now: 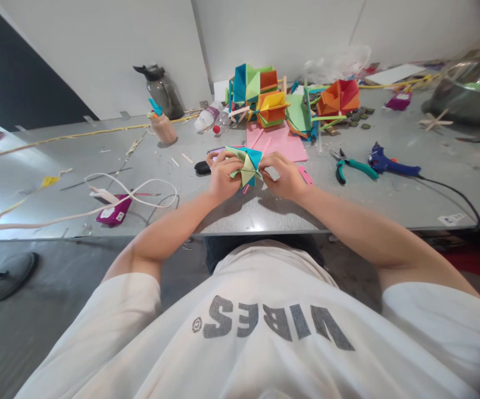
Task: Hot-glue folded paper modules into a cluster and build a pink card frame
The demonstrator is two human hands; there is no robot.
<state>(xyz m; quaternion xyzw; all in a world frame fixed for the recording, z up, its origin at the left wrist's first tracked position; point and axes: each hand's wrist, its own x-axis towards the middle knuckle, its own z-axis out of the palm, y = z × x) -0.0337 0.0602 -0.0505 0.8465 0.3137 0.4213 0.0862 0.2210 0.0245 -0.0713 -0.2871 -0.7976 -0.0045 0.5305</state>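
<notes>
A folded paper piece (249, 166) in blue and pale green, shaped like a pointed star, is held above the grey table between my two hands. My left hand (225, 173) grips its left side, fingers wrapped over the edge. At its right edge, my right hand (282, 176) pinches a point of the paper between thumb and fingers. Pink sheets (279, 142) lie on the table just behind the hands. Part of a black object (202, 168) shows beside my left hand.
Folded paper shapes (271, 105) stand at the back. Teal pliers (354, 166) and a blue glue gun (392, 163) lie on the right, near a metal bowl (468, 94). A white cable (152, 205), wooden cup (164, 130) and dark jug (163, 91) are on the left.
</notes>
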